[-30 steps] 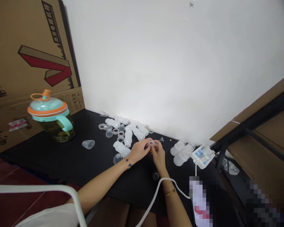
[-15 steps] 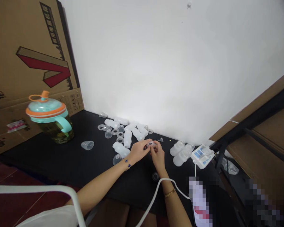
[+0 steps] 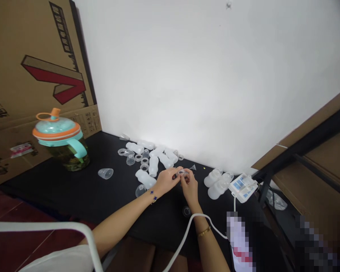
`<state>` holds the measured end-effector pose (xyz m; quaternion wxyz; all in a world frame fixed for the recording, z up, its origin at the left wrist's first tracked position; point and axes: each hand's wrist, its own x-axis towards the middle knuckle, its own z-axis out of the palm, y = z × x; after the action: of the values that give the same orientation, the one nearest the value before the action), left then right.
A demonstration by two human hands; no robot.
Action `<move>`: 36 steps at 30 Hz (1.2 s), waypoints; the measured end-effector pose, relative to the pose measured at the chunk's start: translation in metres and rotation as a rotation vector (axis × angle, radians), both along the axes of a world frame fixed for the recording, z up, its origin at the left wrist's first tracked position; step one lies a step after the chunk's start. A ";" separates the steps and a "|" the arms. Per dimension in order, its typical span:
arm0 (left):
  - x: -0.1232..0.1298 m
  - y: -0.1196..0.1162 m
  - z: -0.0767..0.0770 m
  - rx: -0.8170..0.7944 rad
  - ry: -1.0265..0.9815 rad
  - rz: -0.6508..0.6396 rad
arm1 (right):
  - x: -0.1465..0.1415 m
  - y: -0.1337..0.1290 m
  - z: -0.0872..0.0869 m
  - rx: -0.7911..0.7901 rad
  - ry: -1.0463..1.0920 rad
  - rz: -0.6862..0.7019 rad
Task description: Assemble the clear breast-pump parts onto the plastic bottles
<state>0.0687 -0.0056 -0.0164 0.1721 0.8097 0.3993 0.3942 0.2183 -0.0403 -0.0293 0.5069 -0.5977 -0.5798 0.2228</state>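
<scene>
My left hand (image 3: 167,180) and my right hand (image 3: 189,185) meet over the black table, fingers closed on a small clear ring (image 3: 181,172), likely a baby bottle collar. Fingers cover part of it, and whether a nipple sits inside I cannot tell. Left of my hands lie several frosted white bottle bodies (image 3: 153,166), with loose collar rings (image 3: 144,167) and clear domed caps (image 3: 130,160) among them. One domed cap (image 3: 141,190) is close by my left wrist. A small clear funnel-shaped piece (image 3: 193,167) lies just beyond my right hand. Below the hands is a round clear piece (image 3: 186,211).
Two assembled bottles (image 3: 220,186) lie on the right beside a white device (image 3: 243,187) with a cable. A white cable (image 3: 184,241) loops across my right forearm. At left stand a teal-lidded jug (image 3: 62,143) and a large carton (image 3: 25,87). A phone (image 3: 240,241) lies lower right.
The view has shifted very slightly. Both hands stay in the same place on the clear ring, and the things on the table have not moved.
</scene>
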 end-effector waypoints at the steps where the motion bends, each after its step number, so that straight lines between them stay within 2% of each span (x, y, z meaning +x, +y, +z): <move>1: 0.000 0.000 0.000 0.004 -0.006 -0.002 | 0.000 0.000 0.000 -0.001 -0.003 -0.002; 36: -0.001 -0.001 0.005 -0.021 -0.018 0.011 | -0.003 -0.005 0.009 0.045 -0.062 -0.030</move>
<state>0.0678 -0.0071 -0.0116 0.1821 0.8020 0.4064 0.3981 0.2153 -0.0449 -0.0200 0.5053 -0.6015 -0.5908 0.1836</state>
